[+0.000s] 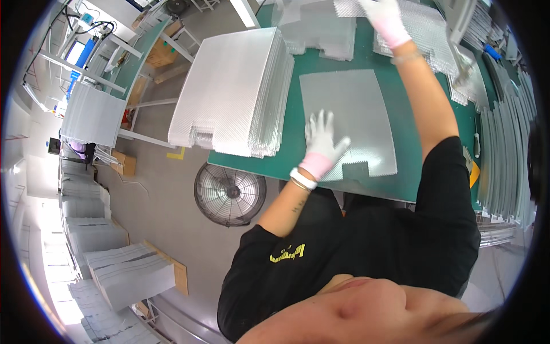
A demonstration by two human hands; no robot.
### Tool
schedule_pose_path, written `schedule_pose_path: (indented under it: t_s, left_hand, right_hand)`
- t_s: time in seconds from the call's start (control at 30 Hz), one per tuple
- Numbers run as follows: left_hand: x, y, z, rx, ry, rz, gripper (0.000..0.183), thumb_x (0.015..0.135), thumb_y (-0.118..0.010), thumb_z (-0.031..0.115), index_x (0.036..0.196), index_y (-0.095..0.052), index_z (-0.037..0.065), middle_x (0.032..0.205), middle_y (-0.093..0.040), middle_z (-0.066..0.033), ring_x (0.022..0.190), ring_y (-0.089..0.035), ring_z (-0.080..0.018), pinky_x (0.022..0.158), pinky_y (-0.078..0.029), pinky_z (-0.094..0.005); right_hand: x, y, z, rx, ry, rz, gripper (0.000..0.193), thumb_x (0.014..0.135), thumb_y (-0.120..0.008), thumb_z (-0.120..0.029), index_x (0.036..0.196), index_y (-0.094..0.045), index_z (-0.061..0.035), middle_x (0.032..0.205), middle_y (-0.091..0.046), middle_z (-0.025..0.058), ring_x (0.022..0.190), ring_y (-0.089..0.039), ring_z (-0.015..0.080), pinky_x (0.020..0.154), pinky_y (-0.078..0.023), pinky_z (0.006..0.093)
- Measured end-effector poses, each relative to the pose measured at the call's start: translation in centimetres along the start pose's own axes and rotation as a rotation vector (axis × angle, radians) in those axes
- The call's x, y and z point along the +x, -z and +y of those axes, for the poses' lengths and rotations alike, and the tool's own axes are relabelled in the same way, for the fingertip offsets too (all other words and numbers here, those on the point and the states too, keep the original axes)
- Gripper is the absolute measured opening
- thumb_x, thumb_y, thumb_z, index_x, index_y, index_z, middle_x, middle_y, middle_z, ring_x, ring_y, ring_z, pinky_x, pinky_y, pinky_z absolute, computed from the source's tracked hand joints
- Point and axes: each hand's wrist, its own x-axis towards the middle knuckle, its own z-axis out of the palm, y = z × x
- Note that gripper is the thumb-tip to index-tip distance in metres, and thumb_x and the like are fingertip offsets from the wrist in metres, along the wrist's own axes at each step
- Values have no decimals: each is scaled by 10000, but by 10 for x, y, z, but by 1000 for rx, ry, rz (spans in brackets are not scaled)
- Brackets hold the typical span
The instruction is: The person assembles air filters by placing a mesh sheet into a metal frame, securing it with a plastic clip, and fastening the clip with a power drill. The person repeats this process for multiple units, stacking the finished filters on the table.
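A single grey metal mesh sheet (pixel 350 106) with a notch in its near edge lies flat on the green tabletop (pixel 404 155). My left hand (pixel 324 140), in a white glove with a pink cuff, rests on the sheet's left part with its fingers spread. At the far side, my gloved right hand (pixel 385 22) reaches over more mesh sheets (pixel 424 31). Its fingertips run out at the picture's upper edge, beside a mesh piece (pixel 347 7), and whether they grip it is hidden.
A tall stack of mesh sheets (pixel 235 80) stands at the table's left edge. More sheets (pixel 321 34) lie at the back. Long grey strips (pixel 504 155) and a screwdriver (pixel 476 145) are at the right. A round floor fan (pixel 232 192) stands near the table's left front.
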Motion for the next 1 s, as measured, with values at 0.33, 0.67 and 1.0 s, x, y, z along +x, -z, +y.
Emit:
schedule_pose_path:
  t_s: [0.33,0.67,1.0]
  left_hand:
    - [-66,70,10,-982,24,236,746,974,-648,375,1506,-321,-34,1220,-651,-168,963,-690,-198,820,-558,-339]
    - [-54,18,-3,-108,138,240,863,835,-759,276,1497,-315,-57,1216,-634,-278,1050,-660,-393,906,-531,-408]
    - [-53,13,-3,11,195,180,876,834,-747,339,1501,-337,-53,1270,-618,-262,1089,-654,-375,923,-527,-399]
  right_hand:
    - [-278,76,-108,-300,-435,-137,545,868,-686,-70,1388,-550,21,1359,-614,163,1253,-596,233,1082,-444,359]
    - [-310,78,-73,-665,-504,-279,583,858,-668,-182,1402,-534,-23,1353,-609,211,1257,-586,353,1063,-470,394]
    - [-317,75,-68,-805,-542,-347,575,862,-691,-229,1398,-540,-83,1206,-648,171,1088,-635,347,947,-513,396]
